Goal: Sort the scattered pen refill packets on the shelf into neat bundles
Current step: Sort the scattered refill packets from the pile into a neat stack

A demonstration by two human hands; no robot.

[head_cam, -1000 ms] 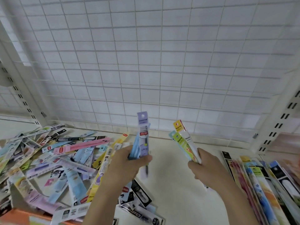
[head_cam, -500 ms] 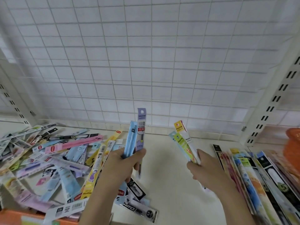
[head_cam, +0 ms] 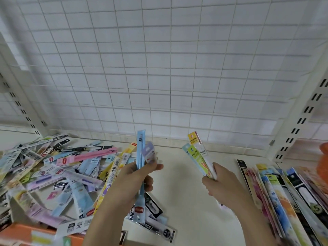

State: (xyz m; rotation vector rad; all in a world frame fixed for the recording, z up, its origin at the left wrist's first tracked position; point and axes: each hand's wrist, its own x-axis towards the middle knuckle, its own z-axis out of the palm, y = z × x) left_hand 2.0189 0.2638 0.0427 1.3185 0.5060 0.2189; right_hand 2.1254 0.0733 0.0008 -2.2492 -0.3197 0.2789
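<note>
My left hand (head_cam: pixel 136 176) grips a long light-blue refill packet (head_cam: pixel 140 153) upright above the shelf, with a lilac packet (head_cam: pixel 149 154) pinched beside it and tilted to the right. My right hand (head_cam: pixel 220 183) holds a small fan of yellow, green and white packets (head_cam: pixel 198 153) pointing up and left. A scattered heap of many-coloured refill packets (head_cam: pixel 58 174) covers the left of the cream shelf (head_cam: pixel 184 192). A row of sorted packets (head_cam: pixel 276 196) lies side by side on the right.
A white wire grid (head_cam: pixel 159 68) backs the shelf, with slotted uprights at left (head_cam: pixel 21 107) and right (head_cam: pixel 300 125). An orange object (head_cam: pixel 324 157) sits at the far right edge. The shelf's orange front strip (head_cam: pixel 21 233) runs along the lower left.
The lilac packet in my left hand has slid down and tilted right, leaving the blue one standing higher. The view has shifted slightly; both hands stay about where they were.
</note>
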